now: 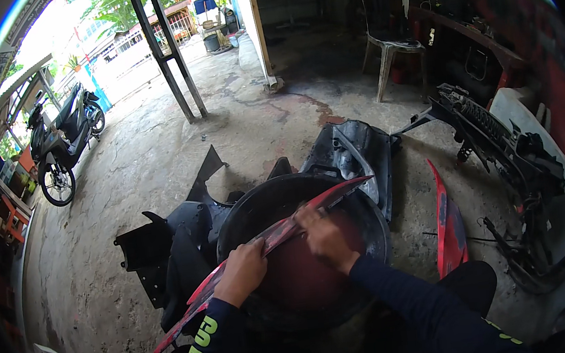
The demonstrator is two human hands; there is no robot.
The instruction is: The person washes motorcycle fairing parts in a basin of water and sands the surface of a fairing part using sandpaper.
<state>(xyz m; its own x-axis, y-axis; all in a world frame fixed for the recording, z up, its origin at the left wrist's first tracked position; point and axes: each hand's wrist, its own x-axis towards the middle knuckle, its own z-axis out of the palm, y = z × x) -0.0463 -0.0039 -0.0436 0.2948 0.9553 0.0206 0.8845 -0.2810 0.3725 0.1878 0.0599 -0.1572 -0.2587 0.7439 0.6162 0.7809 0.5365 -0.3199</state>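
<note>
A long, narrow red panel [278, 234] with dark, scuffed patches runs diagonally through the centre of the frame, from the lower left up to a pointed end right of centre. It lies across the mouth of a round black tub [383, 238], and reddish liquid [302, 273] shows in the tub below it. The left hand [241, 274] is closed around the panel near its middle. The right hand [326, 237] is bent over the panel's upper stretch, fingers curled against it; it is blurred, and I cannot tell whether it grips the panel or has something under the fingers. Both arms wear dark blue sleeves [403, 297] with yellow-green lettering.

A second red panel [445, 229] stands on end right of the tub. Black plastic parts [143, 248] lie on the concrete floor [100, 262] at the tub's left, and a grey-black molded part [376, 157] lies just beyond its upper right rim. A stripped motorcycle frame [489, 136] fills the right side. A dark scooter [65, 143] stands at upper left, and a plastic chair [392, 47] at upper right.
</note>
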